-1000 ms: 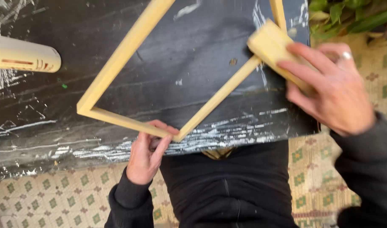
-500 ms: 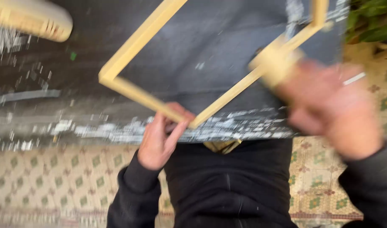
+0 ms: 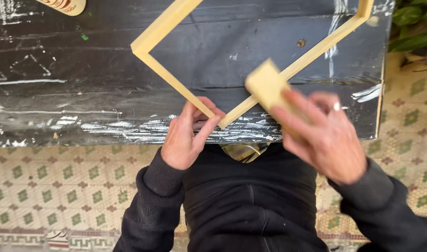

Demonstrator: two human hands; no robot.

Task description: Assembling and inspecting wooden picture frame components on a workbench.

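A pale wooden frame lies flat on a black, paint-streaked table, one corner pointing toward me. My left hand pinches that near corner at the table's front edge. My right hand grips a small pale wooden block and presses it on the frame's right-hand strip, just up from the corner. The block and the right hand are blurred with motion. A ring shows on one right-hand finger.
A cream tube or bottle lies at the table's far left, cut by the top edge. Green leaves stand past the table's right end. Patterned floor tiles run below the table's front edge.
My right hand has slid the block down the right-hand strip toward the near corner. The left hand has kept its pinch on the corner. The camera view has shifted.
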